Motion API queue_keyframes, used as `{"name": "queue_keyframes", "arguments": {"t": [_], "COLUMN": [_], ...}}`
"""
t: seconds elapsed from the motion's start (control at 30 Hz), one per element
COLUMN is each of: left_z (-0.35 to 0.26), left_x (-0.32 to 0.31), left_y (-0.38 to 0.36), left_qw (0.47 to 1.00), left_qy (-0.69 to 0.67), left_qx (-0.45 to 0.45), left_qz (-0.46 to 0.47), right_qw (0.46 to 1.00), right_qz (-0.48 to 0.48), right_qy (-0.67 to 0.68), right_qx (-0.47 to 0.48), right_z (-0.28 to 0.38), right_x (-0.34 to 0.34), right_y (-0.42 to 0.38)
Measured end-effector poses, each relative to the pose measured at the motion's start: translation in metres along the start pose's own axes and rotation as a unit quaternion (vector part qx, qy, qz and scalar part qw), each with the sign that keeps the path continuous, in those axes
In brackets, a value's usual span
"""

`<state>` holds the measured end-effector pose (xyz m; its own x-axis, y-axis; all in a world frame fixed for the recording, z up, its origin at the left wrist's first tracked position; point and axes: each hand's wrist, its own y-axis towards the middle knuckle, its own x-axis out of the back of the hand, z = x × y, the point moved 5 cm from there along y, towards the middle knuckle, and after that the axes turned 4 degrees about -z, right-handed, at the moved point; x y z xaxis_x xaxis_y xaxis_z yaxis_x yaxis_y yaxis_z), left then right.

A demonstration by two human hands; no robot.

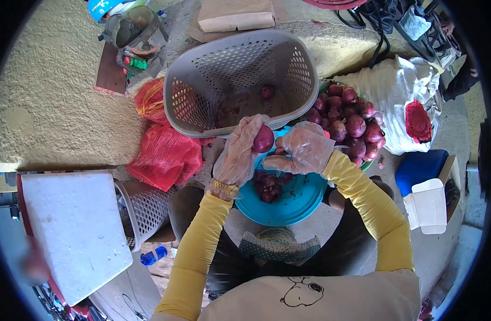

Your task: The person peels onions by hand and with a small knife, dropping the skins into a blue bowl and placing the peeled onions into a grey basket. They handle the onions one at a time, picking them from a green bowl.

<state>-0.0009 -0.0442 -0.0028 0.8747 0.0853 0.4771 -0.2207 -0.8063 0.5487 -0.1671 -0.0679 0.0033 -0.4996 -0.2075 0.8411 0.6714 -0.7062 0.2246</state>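
Tilting toward the person, the grey basket [240, 80] holds one peeled onion and could slide off its perch. Over the teal bowl [288, 206], the gloved left hand [237, 155] closes its grip on a red onion [263, 139]; the right hand [304, 150] is curled beside it, contents hidden, and slick plastic gloves could let the onion drop.

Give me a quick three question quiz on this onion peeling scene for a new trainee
1. True or false: the left hand holds a red onion.
2. Where do the peelings lie? A) grey basket B) teal bowl C) white sack
3. How many onions lie in the grey basket?

Key: 1 true. 2 B. 3 one; the unpeeled pile sits to its right, beyond the right hand.
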Motion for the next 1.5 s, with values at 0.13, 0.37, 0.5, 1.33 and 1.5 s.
{"name": "queue_keyframes", "arguments": {"t": [0.13, 0.37, 0.5, 1.33, 1.5], "left_z": [0.03, 0.072, 0.068, 0.021, 0.019], "left_x": [-0.02, -0.028, -0.025, -0.019, -0.015], "left_y": [-0.017, -0.048, -0.047, -0.011, -0.01], "left_qw": [0.855, 0.948, 0.945, 0.891, 0.9], "left_qy": [-0.336, -0.07, -0.082, -0.278, -0.252], "left_qx": [0.393, 0.252, 0.265, 0.359, 0.354], "left_qz": [-0.023, 0.183, 0.176, -0.019, 0.02], "right_qw": [0.999, 0.99, 0.99, 0.997, 0.997], "right_qz": [-0.002, -0.081, -0.103, -0.066, -0.07], "right_qy": [-0.014, -0.103, -0.095, -0.016, -0.015], "right_qx": [-0.031, -0.043, -0.036, -0.046, -0.039], "right_z": [-0.002, -0.007, -0.009, 0.004, 0.005], "right_x": [0.012, 0.016, 0.015, 0.03, 0.029], "right_y": [0.004, 0.001, 0.0, 0.004, 0.006]}}
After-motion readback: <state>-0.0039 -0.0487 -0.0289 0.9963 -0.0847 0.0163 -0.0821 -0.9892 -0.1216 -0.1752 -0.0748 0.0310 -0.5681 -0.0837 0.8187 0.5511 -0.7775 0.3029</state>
